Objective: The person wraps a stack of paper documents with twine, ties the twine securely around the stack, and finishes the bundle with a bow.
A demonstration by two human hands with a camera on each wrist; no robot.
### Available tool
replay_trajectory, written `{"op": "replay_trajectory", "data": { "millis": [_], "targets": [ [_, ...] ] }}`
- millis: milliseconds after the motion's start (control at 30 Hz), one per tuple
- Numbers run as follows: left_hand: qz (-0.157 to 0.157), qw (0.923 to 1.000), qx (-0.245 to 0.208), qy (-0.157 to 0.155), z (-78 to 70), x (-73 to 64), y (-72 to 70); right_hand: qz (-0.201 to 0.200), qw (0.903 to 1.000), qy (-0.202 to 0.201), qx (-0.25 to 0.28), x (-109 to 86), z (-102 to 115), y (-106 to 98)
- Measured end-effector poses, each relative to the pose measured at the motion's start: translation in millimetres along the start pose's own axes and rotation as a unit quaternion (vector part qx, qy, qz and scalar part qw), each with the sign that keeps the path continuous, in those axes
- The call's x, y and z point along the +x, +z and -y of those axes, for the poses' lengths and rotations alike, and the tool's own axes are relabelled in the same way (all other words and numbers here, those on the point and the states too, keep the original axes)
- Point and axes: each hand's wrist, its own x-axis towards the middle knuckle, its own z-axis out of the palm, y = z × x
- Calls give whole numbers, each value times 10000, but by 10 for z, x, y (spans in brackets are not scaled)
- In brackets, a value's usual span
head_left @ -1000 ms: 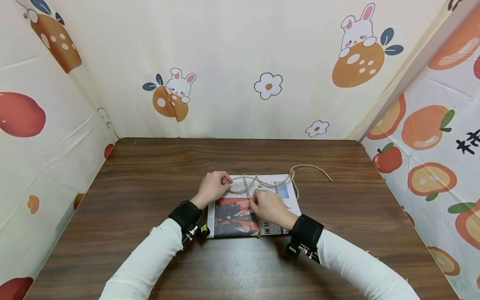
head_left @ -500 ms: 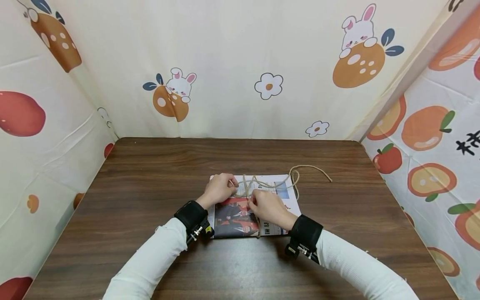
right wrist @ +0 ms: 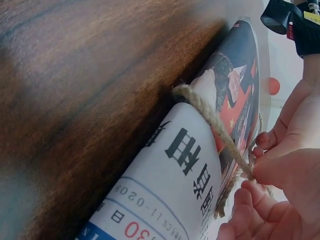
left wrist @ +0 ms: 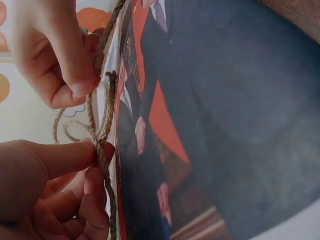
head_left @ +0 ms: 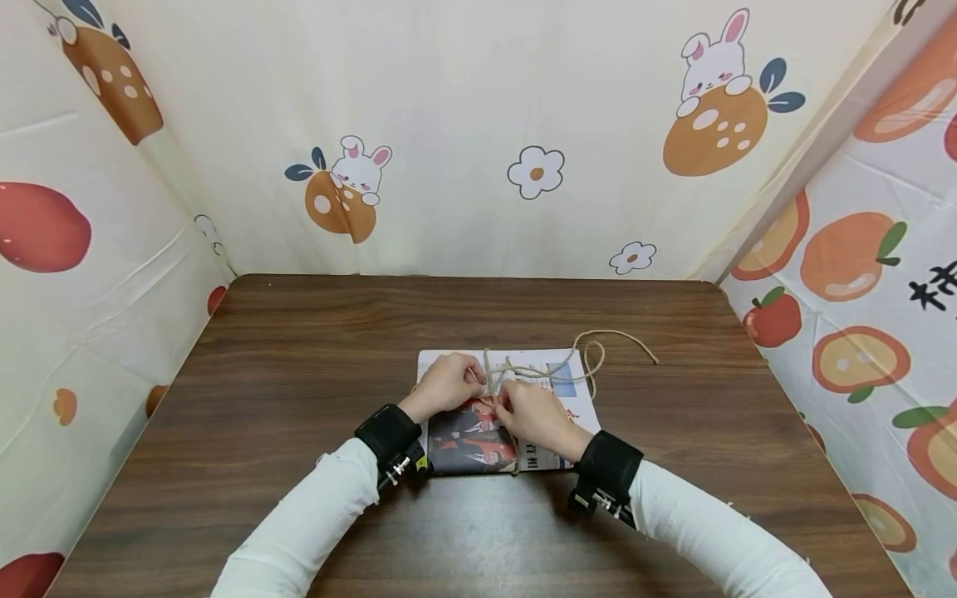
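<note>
Over the folded newspaper [head_left: 463, 440], I see twine [right wrist: 213, 120] pinched at two places.
Left hand [head_left: 450, 382], fingers curled, pinches a strand; right hand [head_left: 538, 415] pinches the crossing, probably against slackening.

Beyond the newspaper [head_left: 467, 444], the table [head_left: 359, 320] offers room; twine [head_left: 613, 332] obstructs right.

White sleeves [head_left: 306, 519] meet black wrist straps [head_left: 389, 432] with silver screws [head_left: 399, 468] and a yellow label [right wrist: 312, 16].

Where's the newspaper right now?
In the head view, the newspaper lies on the table just right of centre, beneath the string, left hand and right hand.
</note>
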Motion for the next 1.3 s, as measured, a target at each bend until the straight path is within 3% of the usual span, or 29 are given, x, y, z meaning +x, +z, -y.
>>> {"op": "replay_trajectory", "data": {
  "millis": [333, 700, 967, 1133, 1300],
  "targets": [
    [12, 10000, 15, -34, -9, -9, 17, -440, 9980, -365, -287, -29, -106, 14],
    [-164, 9983, 555, 20, -26, -18, 23, -364, 9965, -534, -534, -62, -173, 19],
    [-376, 9965, 742, 21, -48, -50, -6, -126, 9988, -403, -248, -94, -205, -63],
    [-451, 9953, 820, 234, -101, -78, -20, -91, 9994, -338, 8, -121, -242, -135],
    [-464, 9921, 815, 839, -171, -111, -11, -172, 9993, -340, 54, -131, -262, -184]
  ]
}}
